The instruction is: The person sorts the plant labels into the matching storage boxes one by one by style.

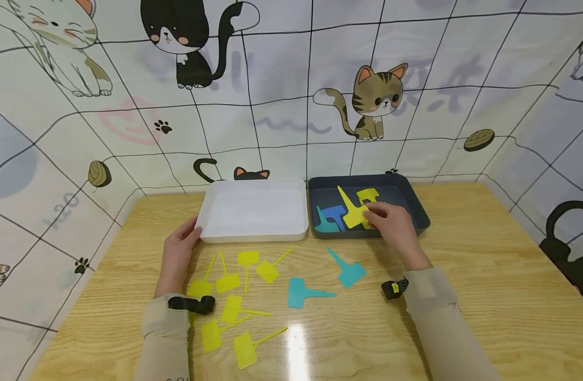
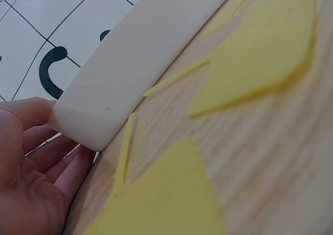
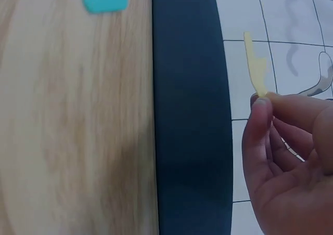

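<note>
My right hand point(image 1: 391, 219) pinches a yellow T-shaped plant label point(image 1: 352, 210) between thumb and fingertips, above the dark tray point(image 1: 396, 196). In the right wrist view this label point(image 3: 257, 68) appears nearly edge-on. Inside the dark tray lie another yellow label point(image 1: 367, 194), a blue label point(image 1: 336, 213) and a teal label point(image 1: 326, 225). My left hand point(image 1: 179, 243) touches the left end of the white tray point(image 1: 253, 209), the thumb at its front corner. In the left wrist view the fingers of this hand point(image 2: 36, 162) lie fairly straight against the tray wall point(image 2: 119, 74).
Several yellow labels point(image 1: 245, 350) lie on the wooden table point(image 1: 486, 296) before the white tray, some near my left forearm. Two light-blue labels point(image 1: 296, 292) lie in the middle. A cat-patterned cloth point(image 1: 282, 69) hangs behind both trays.
</note>
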